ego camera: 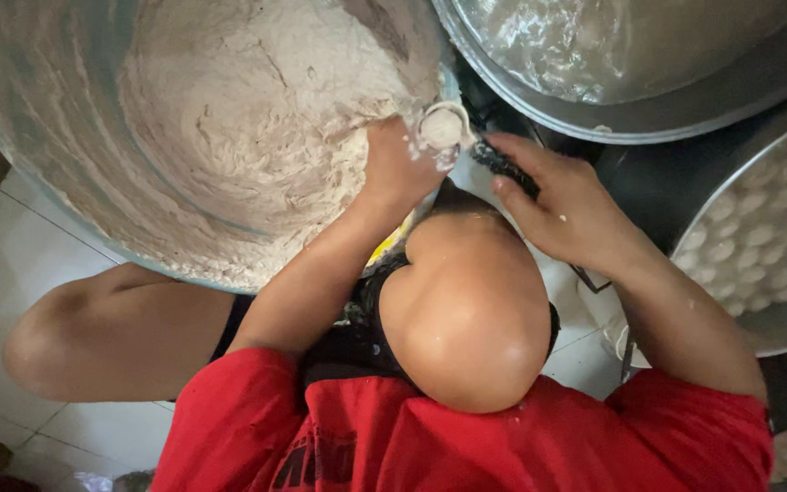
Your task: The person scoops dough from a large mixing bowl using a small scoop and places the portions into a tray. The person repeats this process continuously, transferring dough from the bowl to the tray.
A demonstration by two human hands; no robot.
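Doughy white batter fills the big metal basin [66, 173], whose rim runs out of view at the top and left. Your left hand [395, 164] is curled around a small round cup [444, 128] of batter at the basin's edge, just where it meets your knee [466, 310]. Your right hand [571, 214] pinches a dark ridged thing [501, 164], mostly hidden under the fingers. Further right, a tray [781, 333] of white balls is cut off by the frame.

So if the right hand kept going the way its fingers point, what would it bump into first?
Probably the small dough-filled mould that the left hand holds; the right hand points up-left at it, past something dark under its fingers.
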